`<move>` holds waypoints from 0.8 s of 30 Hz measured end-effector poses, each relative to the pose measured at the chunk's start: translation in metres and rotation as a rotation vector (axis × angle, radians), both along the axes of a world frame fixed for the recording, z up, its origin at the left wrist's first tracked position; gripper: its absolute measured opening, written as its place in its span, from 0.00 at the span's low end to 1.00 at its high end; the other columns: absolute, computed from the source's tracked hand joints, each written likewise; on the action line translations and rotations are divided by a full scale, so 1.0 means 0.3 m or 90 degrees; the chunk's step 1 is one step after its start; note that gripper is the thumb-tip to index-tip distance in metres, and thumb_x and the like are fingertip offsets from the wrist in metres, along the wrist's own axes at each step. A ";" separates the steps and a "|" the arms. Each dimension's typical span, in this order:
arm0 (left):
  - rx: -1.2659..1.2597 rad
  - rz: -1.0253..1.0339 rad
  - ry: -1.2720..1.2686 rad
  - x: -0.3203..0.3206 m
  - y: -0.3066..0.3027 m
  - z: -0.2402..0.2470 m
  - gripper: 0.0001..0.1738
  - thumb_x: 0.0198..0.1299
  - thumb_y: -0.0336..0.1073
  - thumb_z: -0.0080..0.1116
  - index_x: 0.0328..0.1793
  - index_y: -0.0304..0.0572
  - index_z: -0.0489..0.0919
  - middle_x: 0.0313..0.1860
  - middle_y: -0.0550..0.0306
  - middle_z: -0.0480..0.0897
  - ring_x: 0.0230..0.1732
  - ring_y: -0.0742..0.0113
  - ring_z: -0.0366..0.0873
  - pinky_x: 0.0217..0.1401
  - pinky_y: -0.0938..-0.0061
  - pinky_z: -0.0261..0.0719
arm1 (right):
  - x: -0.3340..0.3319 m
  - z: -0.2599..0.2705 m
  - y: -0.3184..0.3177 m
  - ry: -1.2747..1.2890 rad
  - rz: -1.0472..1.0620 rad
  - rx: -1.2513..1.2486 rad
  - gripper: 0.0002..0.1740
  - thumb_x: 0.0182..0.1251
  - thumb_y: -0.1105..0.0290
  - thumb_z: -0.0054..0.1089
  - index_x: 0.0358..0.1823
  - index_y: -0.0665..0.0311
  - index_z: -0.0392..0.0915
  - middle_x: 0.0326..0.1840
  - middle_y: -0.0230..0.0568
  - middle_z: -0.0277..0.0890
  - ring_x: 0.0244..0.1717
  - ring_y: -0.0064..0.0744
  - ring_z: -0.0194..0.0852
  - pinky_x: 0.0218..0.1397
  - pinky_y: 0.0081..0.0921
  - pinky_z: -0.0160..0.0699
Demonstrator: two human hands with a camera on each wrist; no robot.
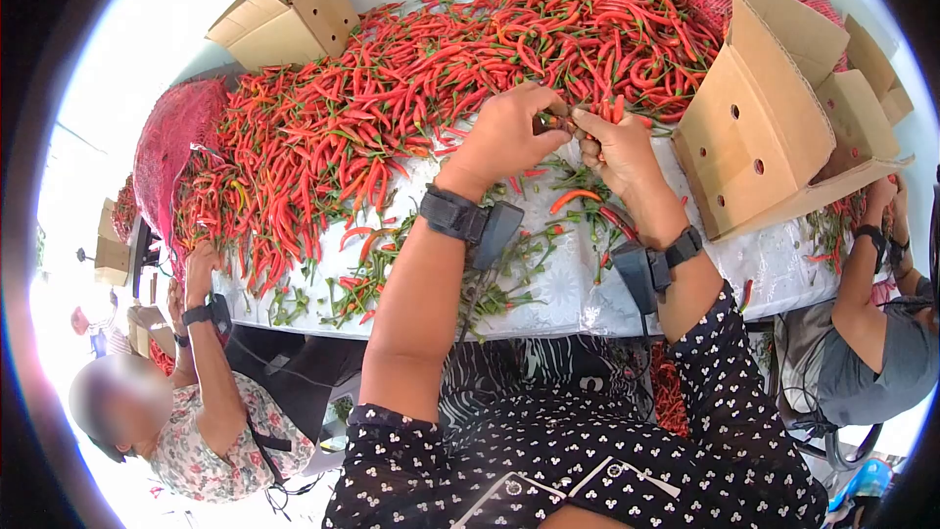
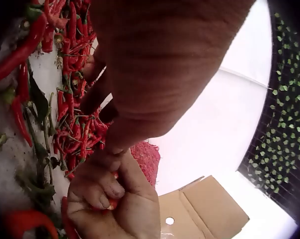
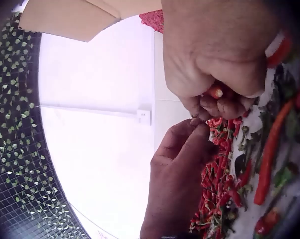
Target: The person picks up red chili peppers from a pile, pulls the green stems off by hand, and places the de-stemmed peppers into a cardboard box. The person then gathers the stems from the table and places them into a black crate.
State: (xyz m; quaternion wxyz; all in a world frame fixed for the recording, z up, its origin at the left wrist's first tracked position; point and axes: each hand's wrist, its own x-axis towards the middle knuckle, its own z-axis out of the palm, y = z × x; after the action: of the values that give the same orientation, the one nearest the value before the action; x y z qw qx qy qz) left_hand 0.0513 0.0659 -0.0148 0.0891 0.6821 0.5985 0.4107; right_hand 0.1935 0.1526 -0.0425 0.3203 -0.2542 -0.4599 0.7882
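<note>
Over the near edge of a large heap of red chili peppers, my two hands meet. Curled fingers of my right hand grip red chili peppers; in the right wrist view a cut end of one chili pepper pokes out of the fist. My left hand is bent in from the left, its thumb and fingertips pinching at a chili pepper beside the right fingertips. The fingers mostly hide that pepper. Below the hands, green stems and a few loose peppers lie scattered on the white tablecloth.
An open cardboard box stands close on the right, another box at the back left. Red mesh sacks flank the heap. One person works at the left, another at the right.
</note>
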 end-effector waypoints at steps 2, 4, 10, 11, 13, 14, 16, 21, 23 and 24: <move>0.027 0.007 0.066 -0.005 0.004 -0.002 0.11 0.48 0.30 0.60 0.41 0.39 0.79 0.35 0.55 0.80 0.36 0.66 0.78 0.40 0.73 0.75 | -0.002 -0.001 0.000 -0.007 -0.003 0.006 0.06 0.56 0.71 0.60 0.30 0.62 0.72 0.17 0.25 0.64 0.13 0.14 0.55 0.13 0.15 0.48; 0.067 0.048 0.016 -0.008 0.007 -0.007 0.12 0.47 0.30 0.60 0.40 0.39 0.79 0.34 0.54 0.79 0.35 0.63 0.78 0.41 0.73 0.76 | -0.001 0.000 0.003 -0.009 -0.012 0.003 0.05 0.57 0.70 0.60 0.29 0.62 0.74 0.16 0.25 0.64 0.13 0.14 0.54 0.14 0.15 0.49; 0.159 0.305 0.101 -0.059 -0.006 0.004 0.16 0.46 0.29 0.58 0.45 0.39 0.78 0.42 0.50 0.79 0.46 0.55 0.76 0.50 0.66 0.73 | 0.004 -0.003 0.018 -0.027 -0.044 0.023 0.06 0.58 0.69 0.60 0.28 0.61 0.73 0.16 0.24 0.61 0.12 0.15 0.52 0.15 0.16 0.50; 0.161 0.305 0.103 -0.067 -0.004 0.006 0.16 0.46 0.29 0.58 0.45 0.39 0.78 0.42 0.50 0.79 0.46 0.55 0.76 0.50 0.66 0.73 | 0.002 0.001 0.018 -0.046 -0.050 0.033 0.06 0.57 0.69 0.61 0.29 0.61 0.73 0.16 0.24 0.61 0.12 0.15 0.52 0.15 0.17 0.50; 0.144 0.118 0.131 -0.070 -0.007 0.015 0.17 0.46 0.28 0.56 0.45 0.39 0.78 0.46 0.49 0.78 0.50 0.54 0.74 0.53 0.64 0.72 | 0.001 -0.008 0.022 -0.040 -0.048 0.037 0.06 0.56 0.70 0.60 0.28 0.62 0.73 0.16 0.26 0.63 0.12 0.15 0.53 0.14 0.17 0.50; 0.136 0.076 0.133 -0.052 -0.009 0.007 0.14 0.46 0.28 0.56 0.42 0.39 0.79 0.42 0.50 0.79 0.46 0.54 0.76 0.51 0.64 0.73 | 0.001 -0.011 0.024 -0.034 -0.046 0.041 0.05 0.54 0.72 0.60 0.27 0.62 0.72 0.17 0.28 0.65 0.11 0.15 0.54 0.13 0.17 0.50; 0.108 0.045 0.136 -0.051 0.009 -0.017 0.12 0.45 0.29 0.57 0.39 0.40 0.80 0.38 0.50 0.80 0.43 0.52 0.76 0.49 0.62 0.73 | 0.002 0.000 0.027 -0.036 -0.045 0.035 0.06 0.54 0.72 0.60 0.27 0.62 0.72 0.17 0.28 0.65 0.12 0.15 0.54 0.13 0.17 0.50; 0.097 0.013 0.073 -0.033 0.003 -0.007 0.06 0.47 0.31 0.57 0.31 0.37 0.80 0.27 0.47 0.80 0.32 0.50 0.78 0.37 0.63 0.75 | 0.012 -0.009 0.047 0.002 -0.039 -0.015 0.06 0.55 0.71 0.61 0.28 0.63 0.73 0.19 0.29 0.66 0.14 0.15 0.56 0.14 0.16 0.51; 0.126 0.007 0.068 -0.027 0.002 0.003 0.06 0.48 0.31 0.57 0.30 0.36 0.80 0.26 0.47 0.79 0.30 0.50 0.78 0.35 0.63 0.75 | 0.013 -0.006 0.053 0.053 0.032 -0.110 0.06 0.56 0.70 0.62 0.30 0.63 0.74 0.20 0.28 0.67 0.15 0.14 0.56 0.15 0.13 0.50; 0.154 0.001 0.062 -0.026 0.001 0.003 0.05 0.48 0.30 0.56 0.28 0.36 0.80 0.25 0.47 0.79 0.29 0.50 0.77 0.33 0.63 0.75 | 0.012 -0.010 0.054 0.052 0.035 -0.109 0.06 0.56 0.70 0.62 0.30 0.63 0.74 0.20 0.28 0.67 0.15 0.14 0.56 0.15 0.13 0.50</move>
State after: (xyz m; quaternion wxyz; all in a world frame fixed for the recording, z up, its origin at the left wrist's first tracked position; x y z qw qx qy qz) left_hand 0.0436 0.0663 -0.0140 -0.0235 0.7068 0.5484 0.4463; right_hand 0.1971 0.1689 -0.0456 0.2942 -0.2353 -0.3845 0.8428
